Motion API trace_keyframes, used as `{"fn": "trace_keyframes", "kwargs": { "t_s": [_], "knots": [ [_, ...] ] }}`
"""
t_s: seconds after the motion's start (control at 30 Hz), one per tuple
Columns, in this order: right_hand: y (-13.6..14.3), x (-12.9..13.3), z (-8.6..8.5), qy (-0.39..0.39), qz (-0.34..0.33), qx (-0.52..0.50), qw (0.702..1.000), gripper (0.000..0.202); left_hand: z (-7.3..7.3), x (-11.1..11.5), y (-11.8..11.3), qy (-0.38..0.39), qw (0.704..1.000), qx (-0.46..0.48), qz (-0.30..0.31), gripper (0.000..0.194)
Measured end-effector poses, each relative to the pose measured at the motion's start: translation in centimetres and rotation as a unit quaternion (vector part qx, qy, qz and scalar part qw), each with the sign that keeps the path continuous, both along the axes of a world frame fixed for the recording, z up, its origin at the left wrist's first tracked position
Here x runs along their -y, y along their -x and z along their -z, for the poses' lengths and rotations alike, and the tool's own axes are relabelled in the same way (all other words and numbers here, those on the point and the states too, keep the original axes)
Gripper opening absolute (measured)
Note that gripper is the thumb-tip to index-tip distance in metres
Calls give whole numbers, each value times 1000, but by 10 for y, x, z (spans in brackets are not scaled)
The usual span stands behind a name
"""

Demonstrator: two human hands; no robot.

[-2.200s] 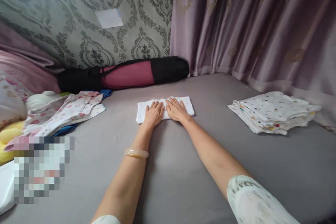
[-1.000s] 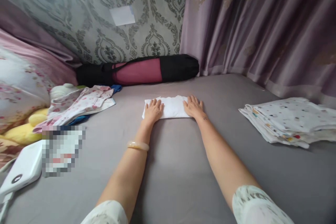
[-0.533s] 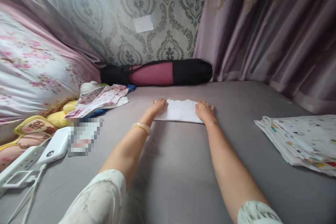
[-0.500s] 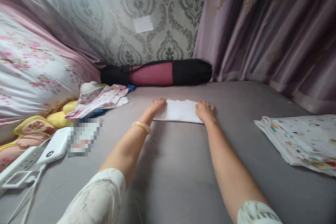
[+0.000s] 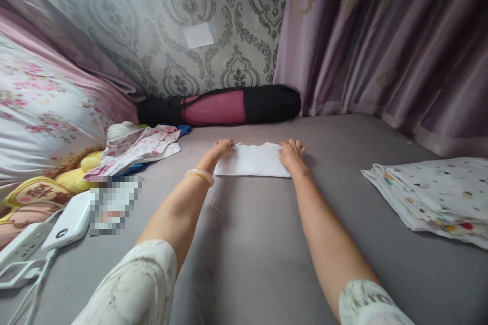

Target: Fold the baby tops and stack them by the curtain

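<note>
A folded white cloth (image 5: 255, 160) lies flat on the grey bed sheet (image 5: 251, 244) in front of me, its far edge uneven with a shallow dip. My left hand (image 5: 224, 148) is at its far left corner, fingers curled over and closed on the fabric. At the far right corner, my right hand (image 5: 292, 154) has its fingers bent and closed on the cloth too. The fingertips of both hands are partly hidden. A pale bangle (image 5: 200, 176) circles my left wrist.
A black and dark pink long bag (image 5: 213, 107) lies against the wall. Patterned folded cloths (image 5: 430, 198) are stacked at right. Small clothes (image 5: 141, 147), a power bank (image 5: 68, 221), a power strip (image 5: 26, 244) with cables and a yellow plush (image 5: 74, 177) lie at left.
Both hands had flatter, more spread fingers on the cloth; now the fingers are curled in at its far corners. The view has shifted slightly to the right.
</note>
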State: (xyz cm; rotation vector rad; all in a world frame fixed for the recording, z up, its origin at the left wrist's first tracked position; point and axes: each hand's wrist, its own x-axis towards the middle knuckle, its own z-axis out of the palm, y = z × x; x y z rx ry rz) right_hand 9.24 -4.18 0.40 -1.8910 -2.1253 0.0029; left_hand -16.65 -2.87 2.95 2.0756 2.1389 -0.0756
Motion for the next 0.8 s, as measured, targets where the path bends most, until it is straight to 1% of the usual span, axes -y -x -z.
{"fn": "trace_keyframes", "kwargs": {
  "t_s": [0.1, 0.17, 0.27, 0.37, 0.5, 0.57, 0.67, 0.73, 0.8],
  "knots": [
    [-2, -2, -7, 11, -9, -4, 1000, 32, -2, 8, 2, -16, 1000, 9, 6, 35],
    [-5, -3, -13, 10, -21, -14, 1000, 31, -7, 16, 5, -36, 999, 28, 14, 33],
    [-11, -3, -26, 11, -50, -40, 998, 29, -19, 27, 13, -74, 993, 88, 26, 30],
    [-17, -1, -41, 17, -61, -75, 995, 27, -33, 33, 23, -97, 982, 156, 40, 30],
    [-24, 5, -60, -9, -72, -116, 991, 25, -50, 37, 33, -130, 967, 209, 68, 27],
    [-25, 9, -68, -36, -77, -130, 988, 25, -59, 40, 34, -169, 960, 213, 70, 27],
    [-24, 14, -76, -104, -80, -143, 981, 25, -70, 48, 31, -261, 945, 190, 59, 27],
    [-23, 16, -78, -149, -84, -143, 975, 24, -72, 54, 28, -322, 933, 153, 52, 27],
    [-23, 18, -79, -159, -96, -131, 974, 23, -66, 60, 27, -352, 927, 119, 55, 26]
  ]
}}
